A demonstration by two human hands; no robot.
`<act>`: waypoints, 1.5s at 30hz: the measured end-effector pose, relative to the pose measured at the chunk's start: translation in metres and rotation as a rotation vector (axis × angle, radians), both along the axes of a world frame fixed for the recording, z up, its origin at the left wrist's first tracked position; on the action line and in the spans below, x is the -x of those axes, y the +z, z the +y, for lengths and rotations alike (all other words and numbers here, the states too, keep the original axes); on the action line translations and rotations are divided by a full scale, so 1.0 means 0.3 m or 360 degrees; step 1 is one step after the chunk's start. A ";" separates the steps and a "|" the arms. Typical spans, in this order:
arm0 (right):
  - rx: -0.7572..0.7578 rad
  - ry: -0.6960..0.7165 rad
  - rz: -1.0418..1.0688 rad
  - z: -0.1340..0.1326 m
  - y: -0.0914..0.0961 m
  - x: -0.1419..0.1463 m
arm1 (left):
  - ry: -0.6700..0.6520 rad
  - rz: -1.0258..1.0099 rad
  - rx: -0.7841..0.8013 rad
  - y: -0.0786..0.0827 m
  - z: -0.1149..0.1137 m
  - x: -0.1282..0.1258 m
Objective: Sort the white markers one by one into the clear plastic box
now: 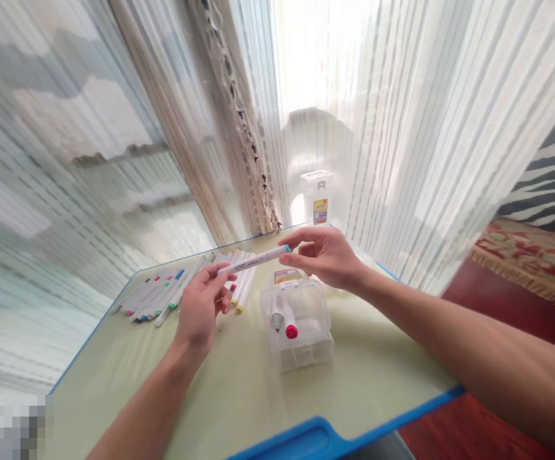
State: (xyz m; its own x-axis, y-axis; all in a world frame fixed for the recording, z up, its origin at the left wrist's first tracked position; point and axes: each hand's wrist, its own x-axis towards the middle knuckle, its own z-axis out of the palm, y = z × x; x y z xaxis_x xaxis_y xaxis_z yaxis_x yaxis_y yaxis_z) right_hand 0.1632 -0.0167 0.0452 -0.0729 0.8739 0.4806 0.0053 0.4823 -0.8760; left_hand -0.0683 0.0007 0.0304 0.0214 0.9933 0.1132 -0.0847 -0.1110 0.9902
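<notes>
A white marker point(255, 260) with light blue ends is held up between both hands, above the table. My left hand point(203, 303) pinches its left end, and my right hand point(325, 255) has thumb and fingers closed at its right end. Below the right hand stands a clear plastic case point(301, 354) with its lid raised. A red-tipped marker point(291, 331) and a grey-tipped marker point(277, 319) show there. Left of my left hand, a row of white markers point(155, 297) with coloured ends lies on the table; part of the row is hidden behind that hand.
The pale green table point(229, 390) has a blue edge and a blue handle recess point(306, 437) at the front. A second clear case point(319, 191) with a yellow label stands at the back. Sheer curtains point(402, 128) hang behind the table. A red floor point(488, 300) lies to the right.
</notes>
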 end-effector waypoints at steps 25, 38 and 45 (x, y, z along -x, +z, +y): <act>0.0090 -0.0189 -0.0117 0.048 -0.044 -0.042 | -0.0016 -0.0054 -0.0375 0.003 -0.010 0.009; 0.0306 -0.0200 -0.0097 0.045 -0.063 -0.044 | -0.0066 -0.0064 -0.0427 0.010 -0.026 0.003; 0.0383 -0.0287 -0.0106 0.031 -0.055 -0.037 | -0.0063 -0.0068 -0.0408 -0.013 -0.010 0.003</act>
